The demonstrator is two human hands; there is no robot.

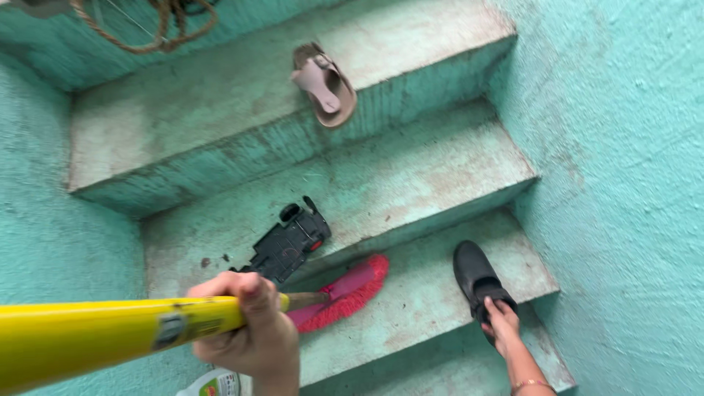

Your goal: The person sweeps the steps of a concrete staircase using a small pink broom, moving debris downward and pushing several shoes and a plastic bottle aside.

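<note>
Head view, looking down a flight of worn turquoise concrete steps (411, 183): a black slip-on shoe of smooth, leather-like material (475, 275) lies on the near step, toe pointing up the stairs, close to the rough turquoise wall (623, 183) on the right. The right hand (504, 325) reaches down to its heel end, fingers curled over the rim of the opening; whether they truly pinch the rim or only touch it, I cannot tell. The shoe looks light and fairly stiff in the sole, soft at the collar, and not fragile, so the heel rim or the opening is the natural place to lift it; the smooth upper might slip under a loose hold.

To the left on the same step lies a pink fringed mop head (345, 293), joined to a long yellow handle (110, 334) that the left hand (246, 326) wraps in a closed fist near its lower end. The handle looks rigid and light; the fringe is soft and floppy.

Just above the mop head, on the next step, a black plastic toy car (290, 246) lies upside down with its wheels showing, hard and light by the look of it. Higher up, a beige strapped sandal (324, 84) hangs over a step's edge. A coil of brown rope (161, 26) lies at the top left, and a white bottle with a green label (213, 383) peeks in at the bottom.
</note>
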